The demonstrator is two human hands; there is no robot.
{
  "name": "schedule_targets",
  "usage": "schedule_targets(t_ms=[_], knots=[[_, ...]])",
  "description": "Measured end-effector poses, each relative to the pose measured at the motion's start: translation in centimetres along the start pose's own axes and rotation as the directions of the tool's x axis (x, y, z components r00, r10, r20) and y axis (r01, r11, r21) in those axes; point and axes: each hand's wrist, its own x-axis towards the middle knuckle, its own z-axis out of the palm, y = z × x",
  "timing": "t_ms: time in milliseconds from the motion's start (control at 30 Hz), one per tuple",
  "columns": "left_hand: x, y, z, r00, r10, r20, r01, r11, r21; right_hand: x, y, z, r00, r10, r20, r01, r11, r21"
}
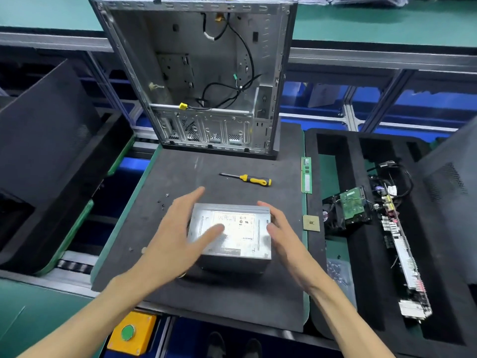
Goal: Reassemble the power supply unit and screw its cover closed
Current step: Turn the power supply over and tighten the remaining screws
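Two hands flank the PSU (pixel 229 235), which sits lid-up on the dark mat (pixel 180 293). Left hand (pixel 178 236) lies over its left edge with fingers straight; right hand (pixel 281 233) lies loosely against the right side. Neither seems to grip, likely squaring the cover; blur hides contact. Screwdriver (pixel 247 179) waits just behind, loose screws (pixel 163 202) left of it. Gutted case (pixel 201 73) stands at the mat's far end, parts tray (pixel 335 306) right.
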Motion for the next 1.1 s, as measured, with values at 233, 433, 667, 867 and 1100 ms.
schedule_targets(t_ms=[233,433,667,867,1100], knots=[[0.6,-2.3,-0.1,0.869,-0.41,0.278,0.495,0.715,-0.494,0.0,0.1,1.8,0.99,0.109,-0.087,-0.094,0.981,0.168],[0.4,-2.1,-0.5,0.879,-0.333,0.34,0.474,0.676,-0.563,0.5,0.1,2.2,0.989,0.132,-0.065,-0.121,0.981,0.154],[0.7,-1.7,-1.3,0.869,-0.292,0.399,0.49,0.612,-0.621,0.1,-0.5,1.8,0.991,0.127,-0.042,-0.115,0.97,0.215],[1.3,-1.5,-1.1,0.849,-0.372,0.376,0.528,0.552,-0.645,0.2,-0.7,1.6,0.99,0.141,-0.033,-0.128,0.96,0.25],[1.1,0.0,-0.3,0.842,-0.423,0.335,0.529,0.522,-0.669,0.8,-1.4,1.3,0.983,0.18,-0.044,-0.161,0.948,0.275]])
